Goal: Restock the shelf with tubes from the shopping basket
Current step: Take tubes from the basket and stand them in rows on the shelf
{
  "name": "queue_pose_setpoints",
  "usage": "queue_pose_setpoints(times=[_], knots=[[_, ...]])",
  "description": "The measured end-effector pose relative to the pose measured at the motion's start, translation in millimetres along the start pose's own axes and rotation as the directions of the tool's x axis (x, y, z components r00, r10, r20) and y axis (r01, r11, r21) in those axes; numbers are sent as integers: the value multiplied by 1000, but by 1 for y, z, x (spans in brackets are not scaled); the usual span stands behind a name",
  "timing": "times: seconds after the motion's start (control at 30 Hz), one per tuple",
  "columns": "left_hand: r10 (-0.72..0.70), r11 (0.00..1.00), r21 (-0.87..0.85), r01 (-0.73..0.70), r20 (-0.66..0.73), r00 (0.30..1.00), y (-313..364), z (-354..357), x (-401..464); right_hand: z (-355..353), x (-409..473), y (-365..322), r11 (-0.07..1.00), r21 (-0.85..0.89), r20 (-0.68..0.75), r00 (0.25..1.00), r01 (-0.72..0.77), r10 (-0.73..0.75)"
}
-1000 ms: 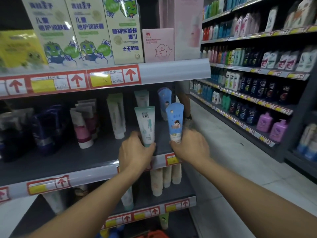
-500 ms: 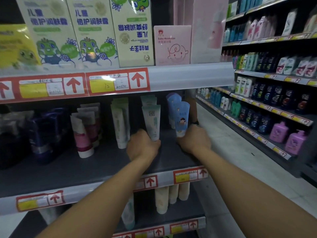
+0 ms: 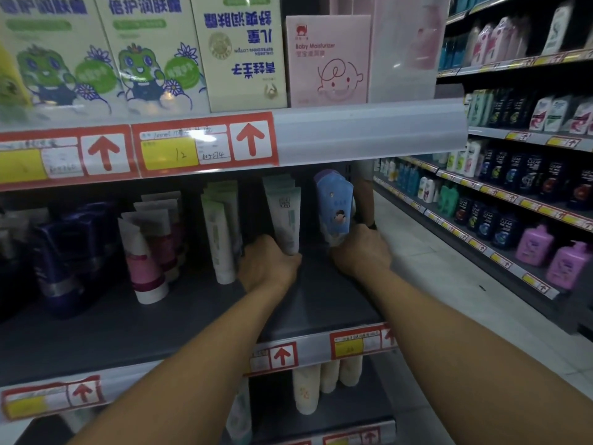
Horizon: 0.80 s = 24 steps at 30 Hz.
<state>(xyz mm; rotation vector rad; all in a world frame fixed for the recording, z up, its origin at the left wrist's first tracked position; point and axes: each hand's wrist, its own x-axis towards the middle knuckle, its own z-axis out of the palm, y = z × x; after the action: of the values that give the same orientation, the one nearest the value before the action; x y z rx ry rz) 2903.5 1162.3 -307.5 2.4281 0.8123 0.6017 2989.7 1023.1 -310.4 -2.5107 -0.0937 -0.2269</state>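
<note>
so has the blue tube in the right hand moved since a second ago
Yes. The blue tube has gone deeper into the shelf, away from the front price rail.

We saw smooth, faintly glossy plastic on the pale tube our left hand gripped, and a slicker sheen on the blue tube held by our right hand. Under both hands the shelf looked like matt dark metal. Above them, the boxes were glossy card, and the strip was frosted, shiny plastic.

Two hands; two gripped tubes; three cream bottles below.
</note>
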Motion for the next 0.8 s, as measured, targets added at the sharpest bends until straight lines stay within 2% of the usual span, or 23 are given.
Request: queue_pose_setpoints(times=[0.17, 0.43, 0.8], knots=[[1, 996, -84, -3, -25, 1000, -4, 4, -2, 7, -1, 5, 996, 88, -10, 1000, 1, 0], [0, 984, -177, 0, 0, 1000, -7, 3, -3, 10, -3, 5, 995, 97, -53, 998, 25, -20], [12, 987, -160, -14, -12, 1000, -9, 4, 2, 11, -3, 8, 996, 64, -65, 997, 56, -52]])
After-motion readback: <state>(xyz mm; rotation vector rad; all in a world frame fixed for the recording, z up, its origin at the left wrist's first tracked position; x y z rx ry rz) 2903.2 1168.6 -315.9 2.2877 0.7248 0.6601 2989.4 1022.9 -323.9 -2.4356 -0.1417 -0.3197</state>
